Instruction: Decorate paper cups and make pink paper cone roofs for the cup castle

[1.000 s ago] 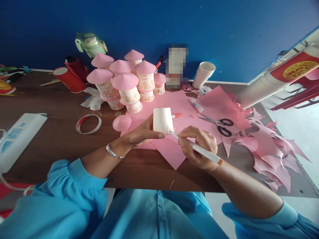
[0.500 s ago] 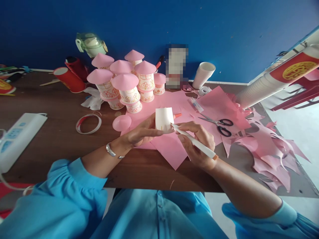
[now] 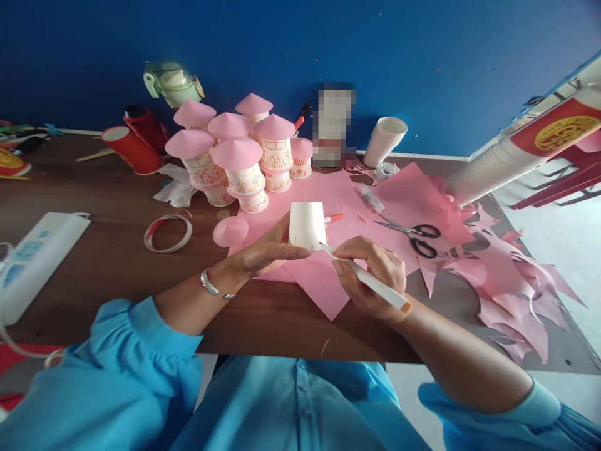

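From where I'm watching, the left hand [image 3: 270, 252] has its grip wrapped round an upside-down white paper cup [image 3: 307, 224], propped on the pink paper [image 3: 323, 282] at the bench [image 3: 94, 263] edge so the wall faces the pen [image 3: 370, 282]; the right hand [image 3: 370, 275] pinches that pen low, tip touching the cup's lower rim. Finished pink-roofed cups [image 3: 235, 156] sit grouped at the back, clear of the hands; scissors [image 3: 413, 233] lie just right, within reach.

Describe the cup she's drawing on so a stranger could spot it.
On the pink paper at the table's near edge, the left hand holds an upturned white cup against the right hand's pen. Unlike the decorated cups behind, it has no pink roof.
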`<state>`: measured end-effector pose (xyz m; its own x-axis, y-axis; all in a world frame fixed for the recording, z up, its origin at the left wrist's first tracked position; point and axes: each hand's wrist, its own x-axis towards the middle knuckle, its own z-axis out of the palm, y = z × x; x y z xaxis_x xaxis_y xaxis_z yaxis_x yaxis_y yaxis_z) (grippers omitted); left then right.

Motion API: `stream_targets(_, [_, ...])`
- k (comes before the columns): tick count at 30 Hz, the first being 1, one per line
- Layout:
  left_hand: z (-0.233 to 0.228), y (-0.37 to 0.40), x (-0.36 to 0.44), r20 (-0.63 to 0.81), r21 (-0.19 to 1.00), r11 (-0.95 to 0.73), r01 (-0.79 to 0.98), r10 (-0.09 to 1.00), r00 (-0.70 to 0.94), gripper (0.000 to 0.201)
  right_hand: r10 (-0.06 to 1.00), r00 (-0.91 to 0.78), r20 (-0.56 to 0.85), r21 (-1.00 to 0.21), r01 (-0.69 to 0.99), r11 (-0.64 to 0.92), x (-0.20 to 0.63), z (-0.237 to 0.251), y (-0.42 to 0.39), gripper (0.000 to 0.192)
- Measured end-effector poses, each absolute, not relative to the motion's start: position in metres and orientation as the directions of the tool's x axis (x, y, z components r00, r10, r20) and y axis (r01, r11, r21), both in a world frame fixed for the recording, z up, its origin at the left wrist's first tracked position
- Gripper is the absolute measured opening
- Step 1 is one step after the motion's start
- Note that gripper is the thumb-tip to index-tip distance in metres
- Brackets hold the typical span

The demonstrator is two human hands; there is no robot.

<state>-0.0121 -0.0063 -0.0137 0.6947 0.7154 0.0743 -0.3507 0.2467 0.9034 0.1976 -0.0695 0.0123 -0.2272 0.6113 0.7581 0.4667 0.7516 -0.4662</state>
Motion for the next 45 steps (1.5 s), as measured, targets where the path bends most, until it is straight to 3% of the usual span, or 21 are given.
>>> stream_targets(23, [-0.0200, -0.0044, -0.0131, 0.092, 0.915, 0.214, -0.341, 0.713, 0.696, 0.080, 0.595, -0.273, 0.756, -0.396, 0.532, 0.748, 0.1951, 0.0109, -0.0670, 0.011])
stream_targets(28, [-0.0178, -0.0045, -0.0149, 0.080, 0.923, 0.223, -0.313, 0.685, 0.724, 0.076, 0.620, -0.298, 0.726, -0.431, 0.504, 0.748, 0.1969, 0.0131, -0.0695, 0.015])
stream_targets(39, [-0.0240, -0.0017, -0.0163, 0.122, 0.851, 0.286, -0.440, 0.707, 0.696, 0.069, 0.686, -0.110, 0.719, -0.552, 0.509, 0.661, 0.1998, 0.0107, -0.0674, 0.014])
stream_targets(45, [-0.0205, -0.0037, -0.0148, 0.089, 0.843, 0.310, -0.440, 0.726, 0.682, 0.076, 0.681, -0.154, 0.716, -0.552, 0.473, 0.687, 0.1985, 0.0088, -0.0664, 0.014])
